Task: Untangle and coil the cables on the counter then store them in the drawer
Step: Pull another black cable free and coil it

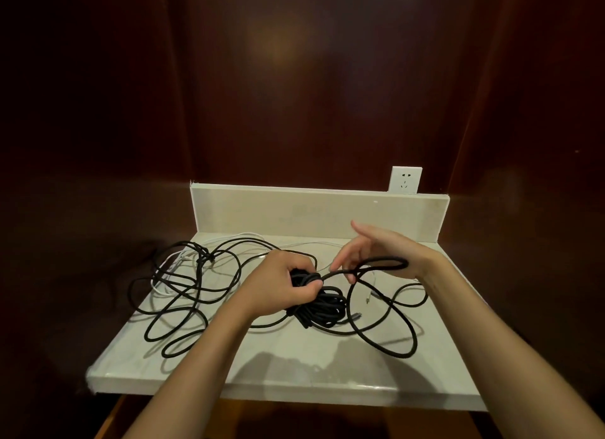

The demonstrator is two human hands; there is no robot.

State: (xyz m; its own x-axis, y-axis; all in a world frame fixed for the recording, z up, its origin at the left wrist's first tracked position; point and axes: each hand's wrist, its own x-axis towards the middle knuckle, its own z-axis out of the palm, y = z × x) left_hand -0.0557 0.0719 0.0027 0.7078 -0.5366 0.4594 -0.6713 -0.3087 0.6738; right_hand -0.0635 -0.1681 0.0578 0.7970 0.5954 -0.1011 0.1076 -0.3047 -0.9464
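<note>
No drawer or other container in view, just the pale counter [281, 370] with a low backsplash [314, 211] and a white wall socket [405, 180] above it. The left hand [281, 283] has its fingers [302, 293] curled tight around a half-wound black coil [322, 304] held just over the counter. The right hand [384, 252] has a loop of the black cable [383, 263] draped around it, fingers loosely spread, index pointing up. The rest of that cable sprawls in loose tangled loops across the counter, mixed with a white cable [170, 261] on the left side.
</note>
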